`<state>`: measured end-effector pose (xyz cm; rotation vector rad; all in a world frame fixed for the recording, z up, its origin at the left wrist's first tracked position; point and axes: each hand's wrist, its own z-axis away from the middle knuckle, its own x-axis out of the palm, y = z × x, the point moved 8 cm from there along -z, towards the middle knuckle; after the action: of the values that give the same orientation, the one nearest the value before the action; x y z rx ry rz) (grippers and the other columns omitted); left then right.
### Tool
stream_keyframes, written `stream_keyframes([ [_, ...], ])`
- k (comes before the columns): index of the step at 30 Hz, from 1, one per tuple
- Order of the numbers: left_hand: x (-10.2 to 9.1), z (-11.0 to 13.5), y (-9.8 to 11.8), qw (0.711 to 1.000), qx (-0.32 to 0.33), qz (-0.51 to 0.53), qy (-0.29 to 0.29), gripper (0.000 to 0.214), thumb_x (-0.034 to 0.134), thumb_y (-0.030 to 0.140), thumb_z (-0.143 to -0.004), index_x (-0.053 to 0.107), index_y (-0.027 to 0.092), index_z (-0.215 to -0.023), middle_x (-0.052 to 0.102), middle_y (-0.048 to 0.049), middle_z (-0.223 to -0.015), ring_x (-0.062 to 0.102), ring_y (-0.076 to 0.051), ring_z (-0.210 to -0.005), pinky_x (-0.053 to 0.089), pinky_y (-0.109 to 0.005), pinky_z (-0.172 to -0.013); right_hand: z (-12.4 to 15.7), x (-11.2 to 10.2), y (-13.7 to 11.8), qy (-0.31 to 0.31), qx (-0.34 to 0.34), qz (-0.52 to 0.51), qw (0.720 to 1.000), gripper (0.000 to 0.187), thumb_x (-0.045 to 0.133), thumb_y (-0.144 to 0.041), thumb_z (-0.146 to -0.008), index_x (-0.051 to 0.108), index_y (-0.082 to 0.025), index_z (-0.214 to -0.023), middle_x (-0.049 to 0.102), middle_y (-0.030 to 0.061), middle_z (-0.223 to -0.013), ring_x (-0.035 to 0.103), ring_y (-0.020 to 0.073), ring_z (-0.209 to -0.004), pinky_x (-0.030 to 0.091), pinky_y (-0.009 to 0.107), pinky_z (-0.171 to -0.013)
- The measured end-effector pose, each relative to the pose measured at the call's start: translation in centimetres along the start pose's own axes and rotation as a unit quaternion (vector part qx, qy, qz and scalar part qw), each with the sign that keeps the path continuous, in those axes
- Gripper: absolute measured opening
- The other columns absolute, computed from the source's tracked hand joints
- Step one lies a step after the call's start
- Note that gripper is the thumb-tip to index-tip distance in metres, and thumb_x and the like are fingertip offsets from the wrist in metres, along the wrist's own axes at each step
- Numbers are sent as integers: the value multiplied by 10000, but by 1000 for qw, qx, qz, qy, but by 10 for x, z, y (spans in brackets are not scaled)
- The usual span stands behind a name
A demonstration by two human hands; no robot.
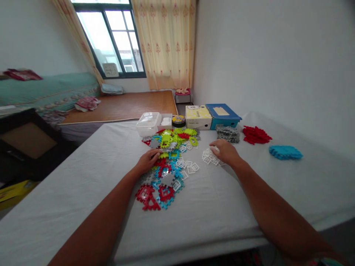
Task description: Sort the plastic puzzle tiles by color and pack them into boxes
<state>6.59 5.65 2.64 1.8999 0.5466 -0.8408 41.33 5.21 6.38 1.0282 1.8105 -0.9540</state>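
A long mixed pile of interlocking plastic building pieces [166, 179], in red, blue, lime green and grey, lies down the middle of the table. My left hand [148, 161] rests at the pile's left edge, fingers curled; what they hold, if anything, is hidden. To the right, my right hand [226, 151] is closed over a small heap of white window-lattice pieces [210, 158], with something white between thumb and fingers. More white window pieces [190, 168] are scattered along the pile's right side.
Sorted stacks of grey pieces [227, 134], red pieces [255, 135] and blue pieces [285, 152] lie at right. A clear plastic box [149, 124], a round black tin [179, 122], a white-yellow box [198, 117] and a blue box [224, 115] line the back. The wall [266, 55] bounds the right.
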Motion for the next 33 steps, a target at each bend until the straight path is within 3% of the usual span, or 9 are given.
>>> stream_keyframes([
  [2,1,0,-2,1000,1,1,-1,421,403,474,-906,682,196,-1054,678,-75,-1129,611,-221,-1081,440,-391,-1024,2,5,-17,-3,-37,-51,998,244,562,-283,-883,691,-163,-1053,674,112,-1029,596,215,-913,453,345,-851],
  [7,1,0,-1,1000,5,-4,-6,427,390,462,-910,678,188,-1065,679,-80,-1130,609,-221,-1081,441,-397,-1019,21,28,-87,-117,-199,-167,959,411,678,-432,-818,661,-197,-1155,659,99,-1113,577,217,-1002,456,353,-903],
  [11,0,0,0,1000,10,-10,-5,423,386,459,-913,678,195,-1069,681,-77,-1127,610,-222,-1077,440,-402,-1017,28,35,-109,-145,-232,-175,946,354,682,-357,-830,673,-188,-1141,660,110,-1115,565,221,-1049,448,361,-929],
  [15,0,-1,-1,1000,14,-15,-3,419,385,467,-915,678,203,-1056,682,-76,-1109,614,-221,-1064,453,-397,-1002,25,37,-108,-119,-224,-163,954,250,621,-272,-873,692,-164,-1087,693,113,-1039,595,216,-990,461,359,-900],
  [24,0,0,-1,1000,8,-13,-4,439,383,492,-912,681,202,-1054,684,-74,-1105,617,-221,-1063,456,-391,-1004,19,44,-95,-84,-169,-113,975,301,508,-194,-910,663,-153,-1165,708,115,-1071,644,204,-949,484,324,-855],
  [28,1,-1,-3,1000,7,-11,-5,432,386,491,-911,679,211,-1060,681,-71,-1121,611,-224,-1078,448,-406,-1017,14,32,-83,-56,-125,-87,987,265,502,-213,-919,678,-199,-1117,716,83,-1019,649,183,-902,480,299,-821],
  [33,0,0,-2,1000,6,-6,-4,435,389,492,-909,678,208,-1067,681,-67,-1126,609,-221,-1087,444,-398,-1024,5,7,-42,1,-38,-36,999,210,497,-275,-928,693,-216,-979,714,58,-949,629,178,-879,456,272,-762],
])
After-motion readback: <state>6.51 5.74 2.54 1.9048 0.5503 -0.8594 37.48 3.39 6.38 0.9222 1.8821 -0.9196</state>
